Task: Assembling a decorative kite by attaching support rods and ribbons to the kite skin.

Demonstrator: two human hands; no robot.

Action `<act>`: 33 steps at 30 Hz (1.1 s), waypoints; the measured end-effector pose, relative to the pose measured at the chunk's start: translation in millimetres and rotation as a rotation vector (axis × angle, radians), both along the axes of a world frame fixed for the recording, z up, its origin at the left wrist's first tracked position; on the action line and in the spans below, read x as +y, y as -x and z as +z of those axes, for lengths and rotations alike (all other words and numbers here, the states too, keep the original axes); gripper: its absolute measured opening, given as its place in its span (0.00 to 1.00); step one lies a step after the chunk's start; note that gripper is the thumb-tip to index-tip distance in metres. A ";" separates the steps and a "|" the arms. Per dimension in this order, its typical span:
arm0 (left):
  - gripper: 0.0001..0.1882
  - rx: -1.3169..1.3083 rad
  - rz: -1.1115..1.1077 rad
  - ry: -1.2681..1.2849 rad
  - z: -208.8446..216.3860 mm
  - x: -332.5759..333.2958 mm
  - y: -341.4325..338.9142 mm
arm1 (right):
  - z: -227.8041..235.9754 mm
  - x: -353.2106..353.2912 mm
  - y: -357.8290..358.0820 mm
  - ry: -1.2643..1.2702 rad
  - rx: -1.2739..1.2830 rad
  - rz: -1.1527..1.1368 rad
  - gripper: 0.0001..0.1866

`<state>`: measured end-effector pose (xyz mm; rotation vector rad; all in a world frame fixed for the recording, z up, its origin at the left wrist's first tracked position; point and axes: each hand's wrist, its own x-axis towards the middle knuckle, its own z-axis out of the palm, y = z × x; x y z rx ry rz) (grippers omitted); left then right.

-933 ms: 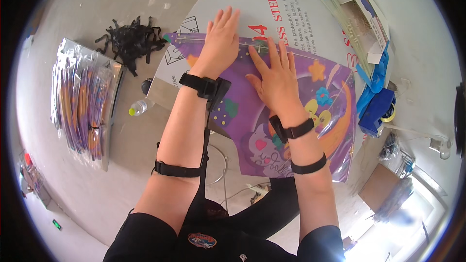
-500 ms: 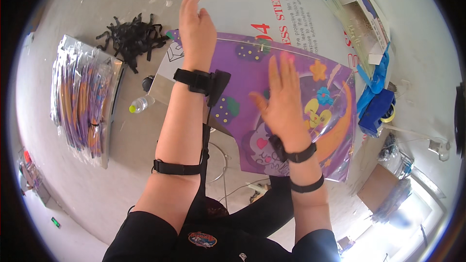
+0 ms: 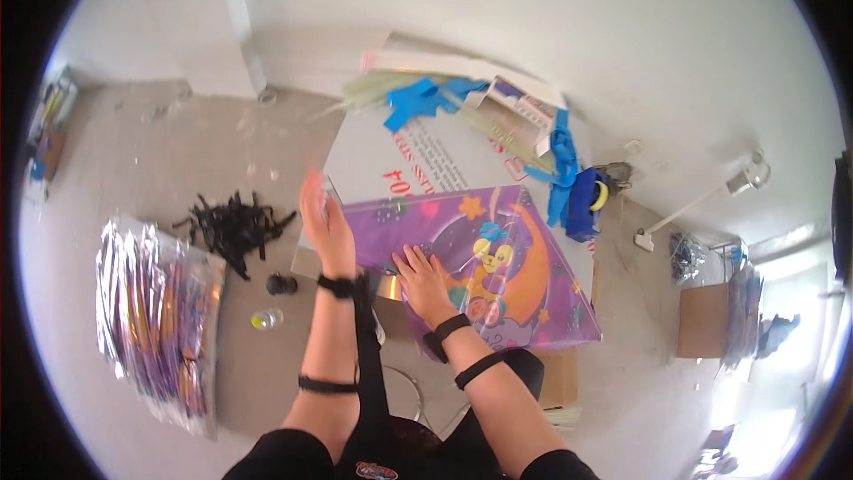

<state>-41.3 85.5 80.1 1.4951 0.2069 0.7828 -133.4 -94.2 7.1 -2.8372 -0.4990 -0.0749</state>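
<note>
Board print: on my feed, large red characters and finer dark lines mark the pale board [image 3: 364, 160], beyond the far edge of the purple printed sheet [image 3: 511, 280].
Sheet print: stars, an orange crescent and a yellow cartoon animal; I make out a dark scrawl near its near edge, too blurred to read.
Carton print: dark marks on the white carton [image 3: 520, 116] beyond the sheet, too small for me to read.
Sheet position: it lies across the board, in front of the person.
Left hand [image 3: 327, 229]: at the sheet's left corner, fingers blurred; I cannot tell whether they clamp it.
Right hand [image 3: 425, 284]: laid on the sheet's near left part, fingers extended and slightly apart, gripping nothing that I can see.
Left of the sheet: black straps [image 3: 235, 227], a bottle [image 3: 269, 319] and a plastic-wrapped stack [image 3: 155, 320].
Right of the sheet: a blue tape dispenser [image 3: 582, 204].
</note>
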 end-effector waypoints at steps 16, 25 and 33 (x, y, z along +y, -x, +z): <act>0.25 0.629 -1.111 0.692 39.5 15.5 262.3 | 343.2 14.6 41.0 -1.690 0.083 -0.114 0.33; 0.48 0.636 -1.664 1.102 67.3 -7.0 283.8 | 427.1 30.3 190.4 -1.628 -0.382 0.001 0.30; 0.52 0.403 -1.483 1.567 105.7 -32.2 288.9 | 383.0 -10.7 229.2 -1.713 -0.722 -0.039 0.29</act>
